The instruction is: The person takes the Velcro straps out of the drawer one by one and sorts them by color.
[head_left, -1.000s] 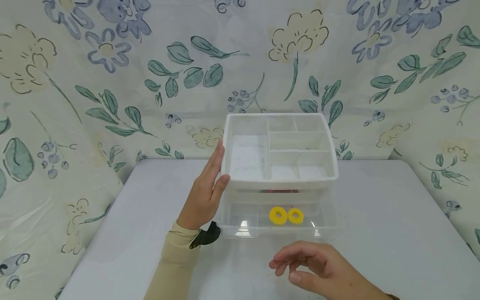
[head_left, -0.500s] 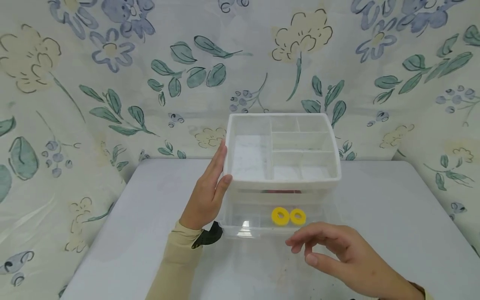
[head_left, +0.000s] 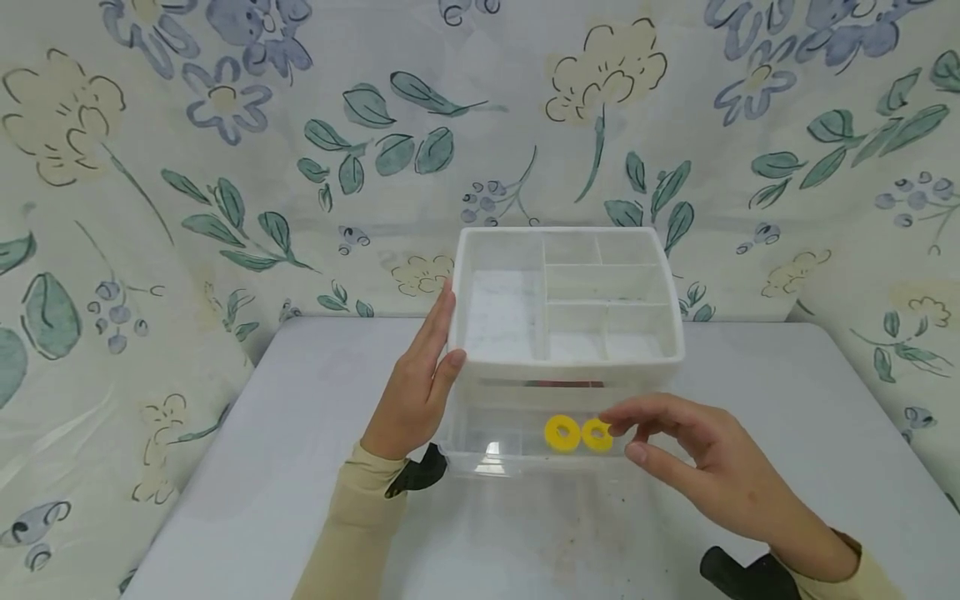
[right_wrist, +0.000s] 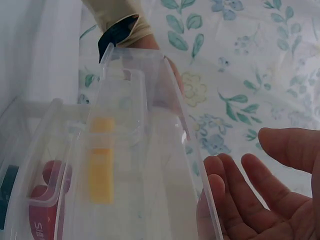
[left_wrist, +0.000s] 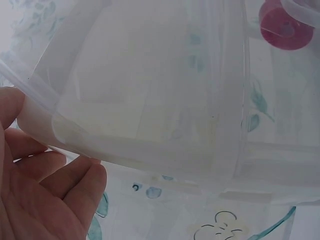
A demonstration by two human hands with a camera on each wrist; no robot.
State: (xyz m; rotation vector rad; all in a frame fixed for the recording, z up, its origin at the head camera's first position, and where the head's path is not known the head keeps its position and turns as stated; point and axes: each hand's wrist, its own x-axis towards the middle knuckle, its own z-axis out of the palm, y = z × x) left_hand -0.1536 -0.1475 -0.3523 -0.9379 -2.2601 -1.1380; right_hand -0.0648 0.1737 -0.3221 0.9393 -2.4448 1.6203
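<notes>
A white organizer box (head_left: 567,365) has a divided top tray and a clear drawer (head_left: 483,429) pulled out at its front. Two yellow rings (head_left: 562,433), like small tape rolls, lie side by side in that drawer. My left hand (head_left: 408,387) rests flat along the box's left side, fingers straight, thumb at the front corner. My right hand (head_left: 693,454) hovers over the drawer's right end, fingers loosely bent, with nothing between them. Its fingertips overlap the right-hand yellow ring in the head view. The right wrist view shows the drawer wall (right_wrist: 200,185) beside these fingers.
Through the clear plastic, red items (right_wrist: 45,215) and a dark green item (right_wrist: 9,195) show in other drawers. A flower-patterned cloth (head_left: 465,108) hangs behind and beside the white table (head_left: 787,417). The organizer stands near the table's back edge.
My right hand has moved up and right, from in front of the drawer to over its right end by the yellow rings. The left hand keeps its place on the box.
</notes>
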